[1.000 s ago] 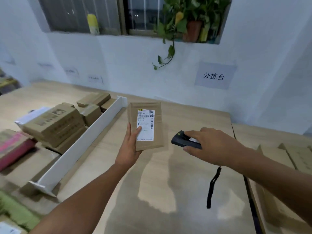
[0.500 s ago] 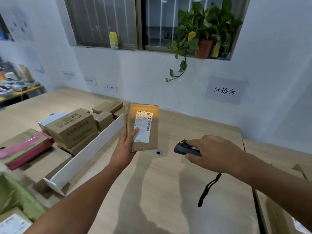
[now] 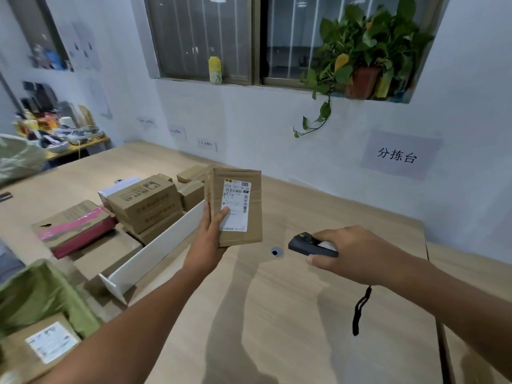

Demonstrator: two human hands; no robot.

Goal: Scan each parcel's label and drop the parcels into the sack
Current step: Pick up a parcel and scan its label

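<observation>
Parcel (image 3: 255,217), flat and brown, is held up above the wooden surface (image 3: 277,314), white label (image 3: 235,200) facing us. Left hand (image 3: 205,245) pinches its bottom corner, thumb on the label. Right hand (image 3: 357,253) curls its fingers (image 3: 329,235) round a black scanner (image 3: 302,243) near the parcel. A green sack (image 3: 36,295) sits low on the left.

Worktop (image 3: 277,314) was light wood, with a round cable hole (image 3: 275,251) near its middle. A white divider (image 3: 155,253) lay on its left part, angled toward the wall. The sill held a potted plant (image 3: 363,59), one vine trailing down, and a yellow bottle (image 3: 215,70) well to its left. A sign (image 3: 397,156) hung below the plant. A cluttered side table (image 3: 80,144) stood far left.
</observation>
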